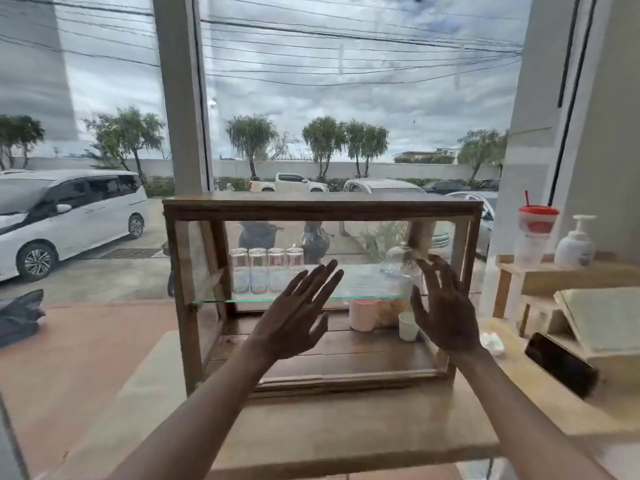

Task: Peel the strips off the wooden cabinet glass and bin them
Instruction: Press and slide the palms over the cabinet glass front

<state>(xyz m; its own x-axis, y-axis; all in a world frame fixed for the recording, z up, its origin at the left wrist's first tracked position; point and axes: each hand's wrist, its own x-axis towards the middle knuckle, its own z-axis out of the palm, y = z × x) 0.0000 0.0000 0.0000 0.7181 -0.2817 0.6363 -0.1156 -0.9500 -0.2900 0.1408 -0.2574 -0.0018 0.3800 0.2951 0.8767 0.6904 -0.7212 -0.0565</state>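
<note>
- Cabinet [322, 206] sits mid-tabletop [311, 427], wood frame, glass front, right against a big window [346, 98].
- Left hand [294, 320]: fully open, fingers spread, palm toward the glass, holding nothing. In front of the cabinet's lower centre; can't tell if it touches the glass.
- Right hand [446, 313]: open, fingers spread and slightly curled, holding nothing. At about 3 o'clock from the left hand, in front of the right part of the front pane; contact with the glass unclear.
- Strips on the cabinet glass: can't make any out, pane too reflective.
- Inside, glass shelf [214, 301] at mid-height: four clear jars [266, 271] in a row at 10 o'clock from the left hand, plastic bottle [398, 271] just beside the right hand's fingers.
- Below the shelf: pink cup [362, 315] and white cup [407, 325] between the two hands.
- Black bag [20, 315] on the floor, far 9 o'clock from the cabinet.
- 3 o'clock from the cabinet: wooden rack [540, 275] with a red-lid cup [535, 233] and pump bottle [576, 244] on top; black phone [561, 365] at 4 o'clock, on the tabletop.
</note>
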